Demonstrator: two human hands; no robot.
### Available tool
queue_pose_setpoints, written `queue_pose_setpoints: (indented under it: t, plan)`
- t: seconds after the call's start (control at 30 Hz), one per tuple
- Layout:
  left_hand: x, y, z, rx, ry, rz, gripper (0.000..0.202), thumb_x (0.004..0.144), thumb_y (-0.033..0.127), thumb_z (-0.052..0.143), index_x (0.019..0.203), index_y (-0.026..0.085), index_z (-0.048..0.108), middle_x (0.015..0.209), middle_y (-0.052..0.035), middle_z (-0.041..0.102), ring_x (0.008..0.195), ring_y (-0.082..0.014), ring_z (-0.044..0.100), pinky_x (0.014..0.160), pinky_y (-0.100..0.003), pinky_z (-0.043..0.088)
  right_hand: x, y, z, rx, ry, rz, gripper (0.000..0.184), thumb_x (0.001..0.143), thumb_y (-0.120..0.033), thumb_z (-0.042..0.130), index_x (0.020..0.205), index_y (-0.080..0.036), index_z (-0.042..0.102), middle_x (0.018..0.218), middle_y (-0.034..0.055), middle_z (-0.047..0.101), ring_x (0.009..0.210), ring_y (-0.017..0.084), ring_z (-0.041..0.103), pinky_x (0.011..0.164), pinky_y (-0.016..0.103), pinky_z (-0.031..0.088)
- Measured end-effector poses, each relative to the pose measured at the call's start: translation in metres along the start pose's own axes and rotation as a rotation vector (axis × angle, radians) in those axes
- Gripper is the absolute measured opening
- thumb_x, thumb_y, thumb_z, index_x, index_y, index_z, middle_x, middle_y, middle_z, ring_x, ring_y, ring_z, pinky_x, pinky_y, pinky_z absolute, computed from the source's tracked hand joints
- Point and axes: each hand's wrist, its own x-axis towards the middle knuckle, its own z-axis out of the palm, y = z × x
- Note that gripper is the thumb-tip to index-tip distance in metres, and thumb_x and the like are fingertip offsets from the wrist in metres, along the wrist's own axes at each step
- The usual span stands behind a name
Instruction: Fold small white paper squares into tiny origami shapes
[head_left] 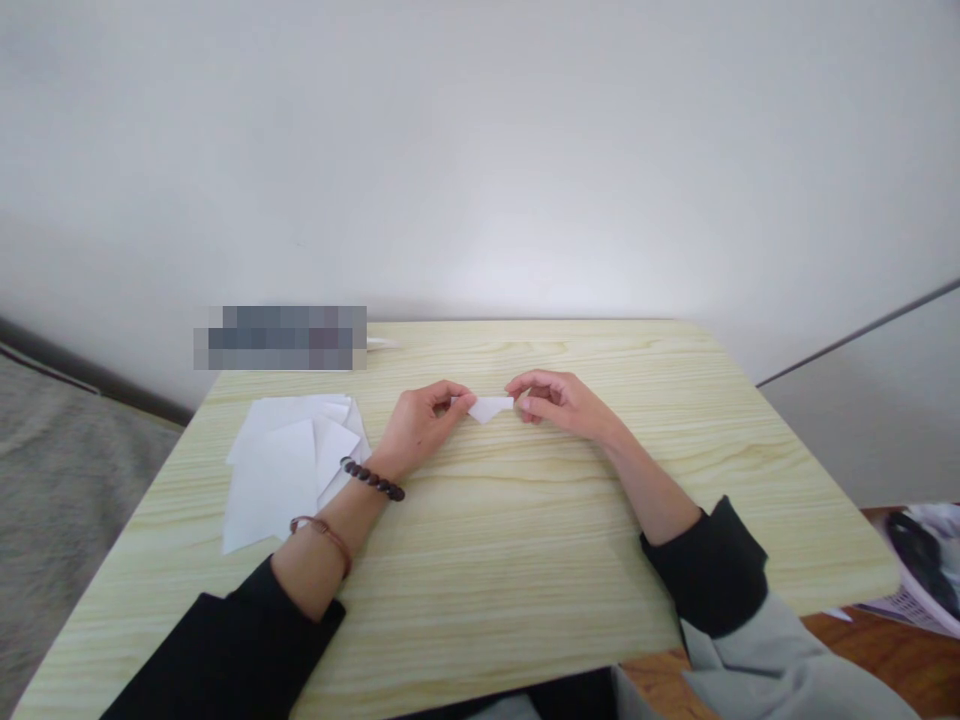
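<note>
Between my two hands is a small white folded piece of paper [490, 407], pointed at its lower edge, just over the wooden table [525, 560]. My left hand [426, 420] pinches its left end between thumb and fingers. At the paper's right tip is my right hand [559, 400], its fingers curled and the thumb a little apart from the index finger; it does not visibly grip the paper. Left of my left hand lies a loose pile of white paper sheets [274, 480], partly covered by my wrist.
A blurred-out object [281, 338] stands at the table's back left, with a thin white item [382, 343] beside it. The white wall [480, 160] rises behind the table. A purple basket [911, 590] with cloth sits on the floor at the right. Grey bedding [67, 510] lies at the left.
</note>
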Motion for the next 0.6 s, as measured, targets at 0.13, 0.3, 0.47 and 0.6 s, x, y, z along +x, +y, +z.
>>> queue_pose_setpoints:
  t: [0.13,0.3,0.47,0.6]
  plan:
    - [-0.001,0.003,0.003,0.015,-0.001,0.005,0.033,0.082,0.044,0.054,0.084,0.015,0.068,0.073,-0.0017,0.068,0.063,-0.0131,0.056,0.057,-0.022,0.041,0.000,-0.001,0.009,-0.184,0.037,-0.093,0.027,0.081,-0.038,0.058,0.096,-0.016,0.066,0.063,-0.0006,0.059,0.052,0.008,0.049,0.050,0.020,0.037]
    - [-0.001,0.006,0.003,0.028,-0.011,0.010,0.031,0.082,0.042,0.053,0.084,0.015,0.069,0.075,-0.0025,0.070,0.064,-0.0140,0.058,0.060,-0.023,0.043,0.002,-0.001,0.014,-0.280,0.105,-0.160,0.020,0.083,-0.032,0.056,0.083,-0.016,0.067,0.061,-0.0015,0.059,0.051,0.007,0.045,0.049,0.020,0.034]
    - [-0.001,0.002,0.002,-0.015,-0.024,0.021,0.031,0.082,0.042,0.053,0.085,0.015,0.070,0.079,-0.0029,0.071,0.071,-0.0158,0.061,0.063,-0.023,0.045,0.002,0.000,0.004,-0.221,0.071,-0.090,0.024,0.084,-0.035,0.054,0.084,-0.015,0.067,0.058,-0.0015,0.058,0.050,0.008,0.047,0.048,0.020,0.034]
    - [-0.002,0.002,-0.001,0.015,-0.044,0.009,0.031,0.082,0.041,0.052,0.085,0.016,0.070,0.077,-0.0021,0.071,0.065,-0.0146,0.060,0.058,-0.023,0.043,0.002,0.000,0.000,-0.188,0.027,-0.073,0.025,0.084,-0.037,0.055,0.084,-0.015,0.067,0.060,-0.0008,0.059,0.052,0.008,0.051,0.050,0.020,0.036]
